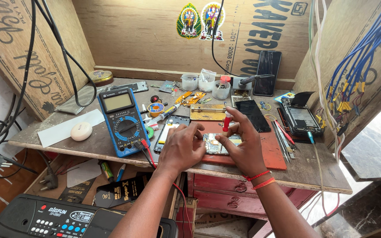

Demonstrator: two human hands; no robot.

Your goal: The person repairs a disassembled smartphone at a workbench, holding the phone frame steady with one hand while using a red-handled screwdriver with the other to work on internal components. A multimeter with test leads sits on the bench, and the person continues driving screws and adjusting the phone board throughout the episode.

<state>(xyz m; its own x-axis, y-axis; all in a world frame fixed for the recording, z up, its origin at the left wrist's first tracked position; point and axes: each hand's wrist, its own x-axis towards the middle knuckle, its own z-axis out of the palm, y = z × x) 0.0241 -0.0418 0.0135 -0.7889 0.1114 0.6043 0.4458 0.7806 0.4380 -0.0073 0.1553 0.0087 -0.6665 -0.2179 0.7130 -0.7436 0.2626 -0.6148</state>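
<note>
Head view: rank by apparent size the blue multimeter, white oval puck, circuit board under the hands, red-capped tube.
1. Blue multimeter, largest by far.
2. White oval puck.
3. Circuit board, partly hidden between left hand and right hand, so its place against the puck is unsure.
4. Red-capped tube, smallest.

My hands' left: blue multimeter (pixel 124 121) and its leads (pixel 145 152) block. Right: red mat (pixel 273 152) bare up to tweezers (pixel 282 134). Behind: metal holder (pixel 207 112), plastic cups (pixel 206 83) crowd.

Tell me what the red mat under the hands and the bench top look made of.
Red mat: seems rubber or silicone, matte, flat, no glare. Bench top: looks like bare plywood, worn grey, layered edge showing. Circuit board between both hands: greenish laminate with shiny metal parts.
</note>
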